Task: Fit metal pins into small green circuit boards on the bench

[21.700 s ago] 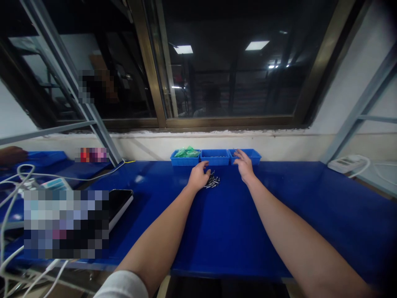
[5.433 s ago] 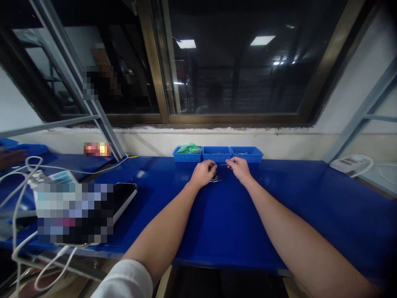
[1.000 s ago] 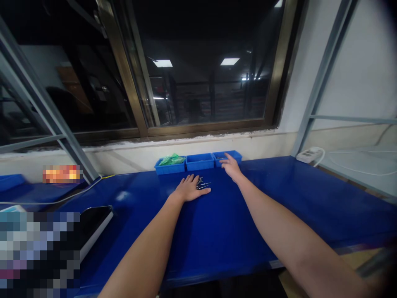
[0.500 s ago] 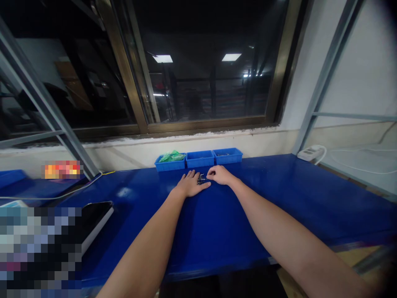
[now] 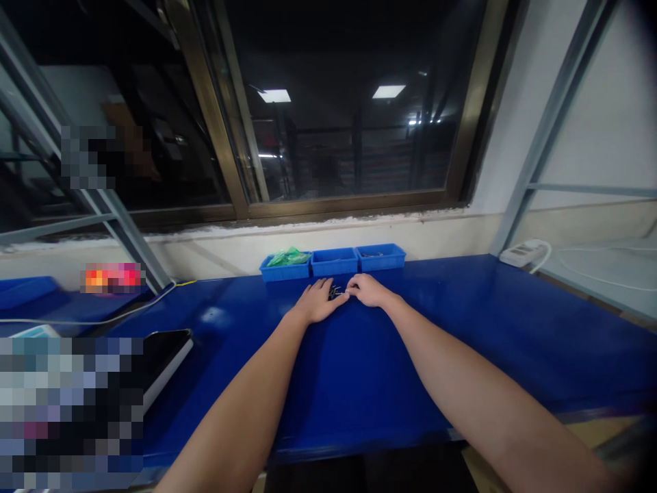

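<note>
From afar, I had the left hand spread against a small metal pile near the far edge of the surface, the right hand bunched beside it, pinch unclear, thin pieces apparently done in the rightmost bin, the pile remaining.

1. 6 o'clock: the left hand hides some tiny metal sticks.
2. Right hand: pinch too small to tell.
3. 8 o'clock: blurry squares.
4. 9 o'clock: blue tray cut off.
</note>
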Tool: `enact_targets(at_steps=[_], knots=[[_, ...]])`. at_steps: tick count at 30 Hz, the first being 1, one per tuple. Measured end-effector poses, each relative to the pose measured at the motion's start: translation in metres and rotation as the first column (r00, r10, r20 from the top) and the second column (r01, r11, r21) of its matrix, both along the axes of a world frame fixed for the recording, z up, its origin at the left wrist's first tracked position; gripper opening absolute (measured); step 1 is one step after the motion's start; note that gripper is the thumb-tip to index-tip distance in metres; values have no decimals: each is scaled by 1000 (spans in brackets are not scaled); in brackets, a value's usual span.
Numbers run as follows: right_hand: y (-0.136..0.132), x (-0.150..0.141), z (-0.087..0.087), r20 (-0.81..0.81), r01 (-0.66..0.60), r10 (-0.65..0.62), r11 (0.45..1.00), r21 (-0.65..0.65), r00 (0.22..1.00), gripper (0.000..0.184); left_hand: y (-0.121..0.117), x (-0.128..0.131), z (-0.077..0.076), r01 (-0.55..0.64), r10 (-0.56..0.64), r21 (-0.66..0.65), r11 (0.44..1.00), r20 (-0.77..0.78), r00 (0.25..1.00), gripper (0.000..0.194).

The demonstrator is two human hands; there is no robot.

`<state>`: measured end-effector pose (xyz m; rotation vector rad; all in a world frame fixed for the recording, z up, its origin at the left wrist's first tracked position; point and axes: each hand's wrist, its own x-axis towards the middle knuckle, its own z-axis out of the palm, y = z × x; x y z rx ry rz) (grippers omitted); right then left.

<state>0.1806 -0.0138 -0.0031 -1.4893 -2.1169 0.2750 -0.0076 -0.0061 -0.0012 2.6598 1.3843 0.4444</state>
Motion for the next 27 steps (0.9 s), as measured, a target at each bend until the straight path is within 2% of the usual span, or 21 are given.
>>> enact_targets(at_steps=[4, 6, 9, 12, 15, 18, 22, 27], knots=[[-2, -1, 1, -44, 34, -34, 999, -5, 998, 18, 1, 2, 5, 124, -142, 188, 974, 83, 986, 48], [-3, -2, 3, -79, 34, -34, 999, -3, 996, 18, 1, 3, 9, 176, -201, 241, 955, 87, 976, 33], [-4, -5, 4, -146, 14, -11, 1000, 19, 989, 17, -2, 4, 14, 169, -199, 272, 947, 88, 976, 24], [-2, -8, 3, -315, -42, 40, 999, 0, 948, 16, -4, 4, 17, 85, -117, 295, 952, 91, 989, 24], [-2, -9, 4, -549, -114, 68, 992, -49, 833, 17, -5, 4, 19, 34, -59, 310, 950, 73, 996, 29], [-4, -8, 7, -701, -155, 51, 984, -87, 712, 30, -6, 5, 19, 44, -67, 325, 945, 61, 996, 32], [-8, -7, 13, -817, -177, -25, 972, -155, 576, 54, -8, 7, 20, 69, -87, 313, 947, 44, 995, 40], [-8, -4, 18, -855, -75, -129, 978, -192, 503, 71, -10, 6, 20, 27, -51, 304, 952, 70, 996, 47]])
